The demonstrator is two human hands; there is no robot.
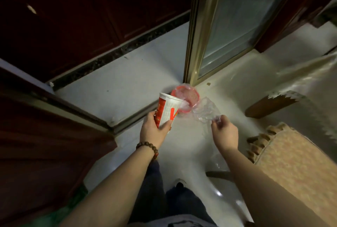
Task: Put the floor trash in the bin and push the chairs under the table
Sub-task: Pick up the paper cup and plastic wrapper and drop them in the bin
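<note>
Both forearms fill the bottom of the view, w/ dark trousers (155,190) and a shoe (179,184) below them. Left wrist carries a wooden bead bracelet (148,147). Left hand (153,130) grips a red-and-white paper cup (167,110), fingers and thumb curled round its lower part. Cup is tilted: long axis runs from the hand up and to the right, open mouth aimed toward the small red bin (185,99). Right hand (225,132) pinches a crumpled clear plastic wrapper (206,111) between thumb and fingers; wrapper stretches up-left toward the bin, and its far end seems to reach the rim, though blur makes that hard to judge.

Bin sits on the pale floor (116,82), lined w/ a clear bag, right at the foot of a gold-framed glass door (229,24). Dark red cabinets (60,26) run along the upper left; another dark red cabinet door (45,126) stands at left, its metal edge near the cup. At right, a fringed beige cushion (295,163) and a dark wooden leg (269,106) crowd the floor beside the right arm.
</note>
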